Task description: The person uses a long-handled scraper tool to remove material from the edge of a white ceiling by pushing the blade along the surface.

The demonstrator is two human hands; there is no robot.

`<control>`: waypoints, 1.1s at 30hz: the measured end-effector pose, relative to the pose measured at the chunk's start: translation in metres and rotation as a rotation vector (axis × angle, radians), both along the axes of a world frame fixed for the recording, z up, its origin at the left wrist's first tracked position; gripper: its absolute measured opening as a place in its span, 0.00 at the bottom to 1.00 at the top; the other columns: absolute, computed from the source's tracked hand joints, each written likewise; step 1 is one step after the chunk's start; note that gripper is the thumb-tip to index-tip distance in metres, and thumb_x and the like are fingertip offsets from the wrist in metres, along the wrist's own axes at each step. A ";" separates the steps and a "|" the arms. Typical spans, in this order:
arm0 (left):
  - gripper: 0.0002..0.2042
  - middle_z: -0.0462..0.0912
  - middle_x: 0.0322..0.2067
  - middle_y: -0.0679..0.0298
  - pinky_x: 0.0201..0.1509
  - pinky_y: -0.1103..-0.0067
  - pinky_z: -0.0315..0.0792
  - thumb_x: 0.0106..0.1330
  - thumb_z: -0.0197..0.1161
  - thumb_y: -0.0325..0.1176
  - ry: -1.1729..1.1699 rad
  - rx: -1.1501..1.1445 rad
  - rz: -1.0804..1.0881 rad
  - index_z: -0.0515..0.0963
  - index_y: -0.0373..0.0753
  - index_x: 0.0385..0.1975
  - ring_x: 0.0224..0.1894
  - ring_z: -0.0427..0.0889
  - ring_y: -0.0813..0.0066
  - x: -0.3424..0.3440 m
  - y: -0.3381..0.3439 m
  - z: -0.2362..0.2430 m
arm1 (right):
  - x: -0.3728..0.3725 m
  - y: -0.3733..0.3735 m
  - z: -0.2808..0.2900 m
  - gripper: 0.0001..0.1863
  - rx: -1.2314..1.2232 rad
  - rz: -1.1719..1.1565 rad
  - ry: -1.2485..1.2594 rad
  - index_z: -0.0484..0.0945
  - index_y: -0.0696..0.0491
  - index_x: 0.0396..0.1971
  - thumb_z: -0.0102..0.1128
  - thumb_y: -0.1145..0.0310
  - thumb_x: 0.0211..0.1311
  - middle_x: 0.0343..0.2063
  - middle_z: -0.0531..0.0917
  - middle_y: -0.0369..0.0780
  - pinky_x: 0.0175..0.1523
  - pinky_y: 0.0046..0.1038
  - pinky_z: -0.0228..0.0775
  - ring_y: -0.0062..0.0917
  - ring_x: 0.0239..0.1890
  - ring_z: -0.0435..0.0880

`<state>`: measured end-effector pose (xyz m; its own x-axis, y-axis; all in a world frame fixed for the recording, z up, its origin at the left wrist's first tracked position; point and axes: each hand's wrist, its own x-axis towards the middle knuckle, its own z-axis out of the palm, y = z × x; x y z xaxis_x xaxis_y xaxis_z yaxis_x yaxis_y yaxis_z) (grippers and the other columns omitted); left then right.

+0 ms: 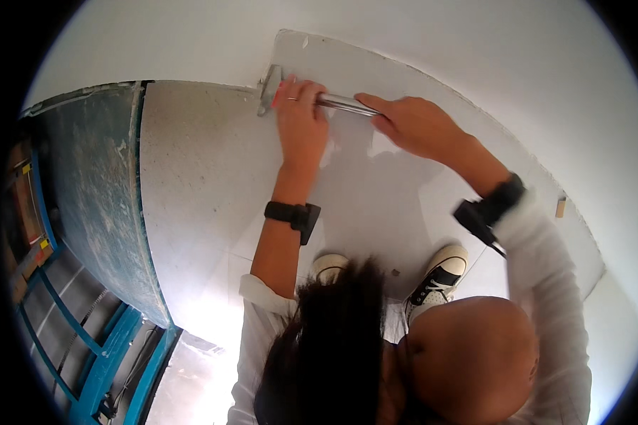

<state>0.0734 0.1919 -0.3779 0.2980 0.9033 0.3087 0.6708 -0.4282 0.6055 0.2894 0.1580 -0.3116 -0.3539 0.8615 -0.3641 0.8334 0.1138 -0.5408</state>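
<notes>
A long-handled scraper [346, 105] lies across the pale floor near the wall's foot, with a metal shaft, a wide flat blade and a bit of red near the blade. My left hand [301, 117] is closed round it just behind the blade. Farther along the shaft, my right hand [418, 127] grips the handle, its end hidden in my palm. The blade's edge points left, close to the corner where the wall steps. Whether it touches the floor or the wall, I cannot tell. Both wrists carry black bands.
A worn, dark teal panel [96, 163] stands on the left, with blue metal bars [110, 354] below it. White wall [546, 92] curves round the far and right sides. A small tan piece [561, 207] sits by the right wall. My black-and-white shoe [439, 276] rests on the floor [198, 177].
</notes>
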 end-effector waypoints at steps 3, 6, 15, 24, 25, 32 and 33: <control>0.11 0.81 0.42 0.58 0.68 0.59 0.66 0.56 0.60 0.17 -0.016 -0.086 0.040 0.80 0.37 0.37 0.57 0.76 0.47 -0.019 0.016 0.015 | -0.015 0.003 0.005 0.24 0.053 -0.014 0.039 0.69 0.45 0.66 0.52 0.64 0.71 0.23 0.82 0.48 0.35 0.43 0.72 0.45 0.26 0.81; 0.11 0.81 0.41 0.58 0.68 0.60 0.67 0.56 0.60 0.16 0.029 -0.100 -0.033 0.80 0.37 0.36 0.57 0.77 0.46 -0.027 0.000 0.013 | -0.019 -0.021 0.010 0.23 -0.004 -0.042 0.057 0.70 0.45 0.65 0.52 0.63 0.72 0.23 0.83 0.47 0.35 0.44 0.74 0.45 0.27 0.82; 0.16 0.81 0.46 0.60 0.63 0.63 0.71 0.55 0.57 0.13 0.051 -0.167 -0.025 0.80 0.38 0.40 0.62 0.75 0.54 -0.043 -0.015 0.010 | -0.041 -0.048 0.009 0.22 -0.024 -0.092 0.079 0.70 0.48 0.64 0.53 0.63 0.71 0.25 0.83 0.46 0.35 0.45 0.75 0.44 0.29 0.83; 0.14 0.81 0.45 0.61 0.70 0.57 0.63 0.55 0.59 0.16 0.077 -0.039 0.057 0.81 0.39 0.39 0.62 0.71 0.50 -0.029 -0.028 0.008 | -0.048 -0.050 0.002 0.24 -0.089 -0.132 0.085 0.68 0.46 0.66 0.52 0.63 0.71 0.25 0.83 0.48 0.37 0.46 0.74 0.46 0.30 0.83; 0.14 0.81 0.45 0.61 0.70 0.57 0.63 0.55 0.59 0.16 0.044 -0.069 0.010 0.81 0.38 0.40 0.62 0.72 0.49 -0.031 -0.031 0.012 | -0.045 -0.055 0.003 0.25 -0.063 -0.145 0.082 0.67 0.46 0.67 0.52 0.64 0.71 0.25 0.83 0.48 0.36 0.46 0.73 0.47 0.28 0.82; 0.13 0.81 0.45 0.59 0.69 0.56 0.63 0.57 0.58 0.17 0.022 0.019 -0.010 0.80 0.37 0.40 0.60 0.73 0.49 -0.020 -0.009 0.017 | -0.027 -0.020 0.028 0.21 -0.068 -0.161 0.073 0.74 0.48 0.61 0.53 0.62 0.70 0.26 0.84 0.51 0.41 0.47 0.76 0.48 0.33 0.84; 0.13 0.81 0.45 0.59 0.69 0.56 0.63 0.57 0.58 0.17 0.016 0.023 -0.011 0.80 0.37 0.40 0.60 0.73 0.49 -0.017 -0.001 0.016 | -0.022 -0.008 0.027 0.21 -0.030 -0.117 0.096 0.74 0.48 0.61 0.53 0.62 0.70 0.27 0.84 0.50 0.42 0.46 0.76 0.49 0.34 0.84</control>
